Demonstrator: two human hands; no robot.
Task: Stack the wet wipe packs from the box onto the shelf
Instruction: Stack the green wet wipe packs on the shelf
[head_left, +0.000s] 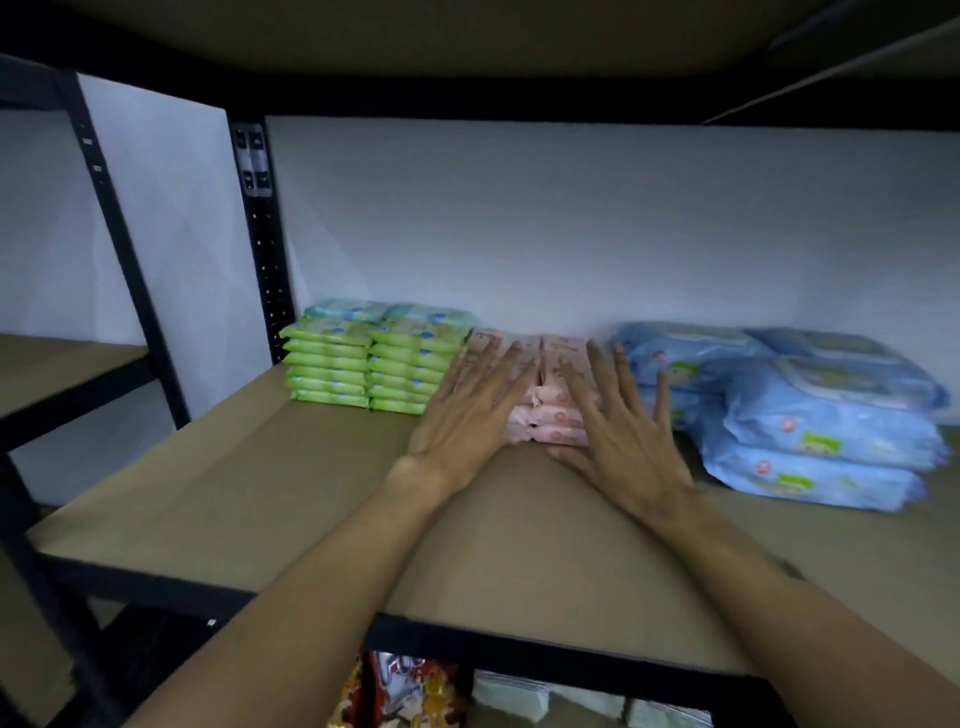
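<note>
Both hands flat, fingers straight — left hand (467, 410) & right hand (621, 426) flank stacked pink plastic wipe packs (550, 410) on brown board shelf (260, 493) — gripping nothing.

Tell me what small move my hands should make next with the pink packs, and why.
Probably ease the pink packs straight back and square them: the left hand and right hand both lie open, fingers straight, against the pile, whose front looks uneven.

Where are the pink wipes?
In the head view, the pink wipe packs sit centre on the shelf, green packs to their left, blue packs to their right, the left hand and right hand touching them.
</note>
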